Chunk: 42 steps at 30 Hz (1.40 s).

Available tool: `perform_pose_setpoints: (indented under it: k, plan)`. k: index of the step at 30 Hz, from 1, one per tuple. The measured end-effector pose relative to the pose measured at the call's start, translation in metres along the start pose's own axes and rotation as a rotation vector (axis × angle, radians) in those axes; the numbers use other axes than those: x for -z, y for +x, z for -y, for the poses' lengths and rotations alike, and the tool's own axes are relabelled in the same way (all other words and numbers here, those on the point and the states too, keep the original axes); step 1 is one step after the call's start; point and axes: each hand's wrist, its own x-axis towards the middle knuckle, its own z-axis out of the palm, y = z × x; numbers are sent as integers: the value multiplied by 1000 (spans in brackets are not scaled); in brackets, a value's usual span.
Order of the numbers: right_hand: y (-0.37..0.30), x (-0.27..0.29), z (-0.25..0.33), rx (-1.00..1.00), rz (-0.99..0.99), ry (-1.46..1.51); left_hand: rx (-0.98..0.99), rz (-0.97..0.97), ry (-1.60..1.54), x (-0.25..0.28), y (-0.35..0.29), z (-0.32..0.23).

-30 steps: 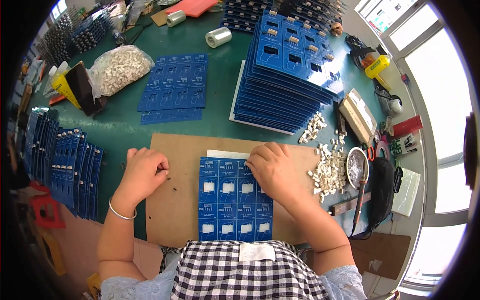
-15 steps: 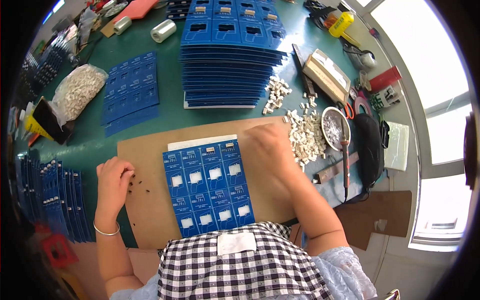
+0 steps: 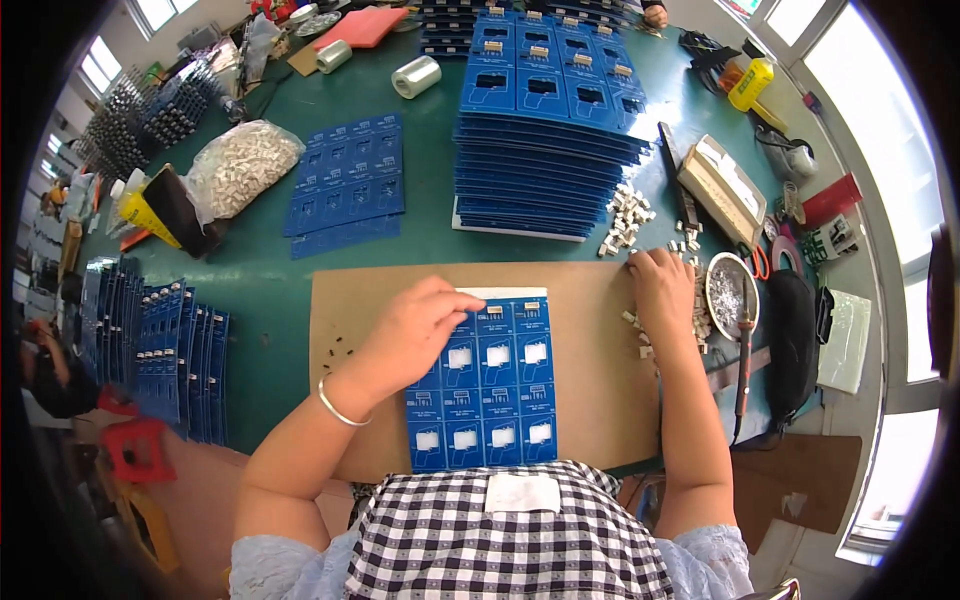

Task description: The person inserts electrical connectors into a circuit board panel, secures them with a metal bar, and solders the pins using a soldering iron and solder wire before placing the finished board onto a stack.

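A blue circuit-board panel point(image 3: 520, 385) with rows of white-filled cutouts lies before me on a white backing point(image 3: 530, 293). Small white connectors sit on its top row. My left hand point(image 3: 412, 335) reaches over its upper left corner, thumb and fingers pinched by the top row; whatever they hold is too small to see. To the right, my right hand point(image 3: 662, 292) rests on a heap of loose white connectors point(image 3: 702, 318), fingers bent down and drawn together. Its fingertips are partly hidden among the pieces.
Brown cardboard point(image 3: 600, 370) lies under the panel. Beyond stands a tall stack of blue panels point(image 3: 540, 170). A soldering iron point(image 3: 742, 365) rests across a white bowl point(image 3: 730, 300) at right. A bag of connectors point(image 3: 245, 165) and upright panels point(image 3: 170, 345) are at left.
My left hand has moved right, from the cardboard's left side onto the panel's top row. My right hand has left the panel's upper right corner for the connector heap. The view has shifted left.
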Motion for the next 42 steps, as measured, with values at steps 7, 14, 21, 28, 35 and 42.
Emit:
perform_pose_setpoints:
  k: [7, 14, 21, 28, 35, 42]
  plan:
    - [-8, 22, 14, -60, -89, 381, -55, 14, 98, -8, 11, 6]
    - [-37, 45, 40, -92, 30, 810, -61, -58, 196, -10, 13, 2]
    - [-50, 27, 40, -395, 90, 1143, -33, 13, 265, -13, 16, 2]
    - [-49, 27, 33, -208, 65, 924, -54, 68, 314, -16, 26, 2]
    - [-48, 22, 36, -160, 58, 841, -107, 270, 523, -16, 21, 22]
    - [-58, 7, 18, -247, 188, 924, -214, 1, 689, -32, 10, 1]
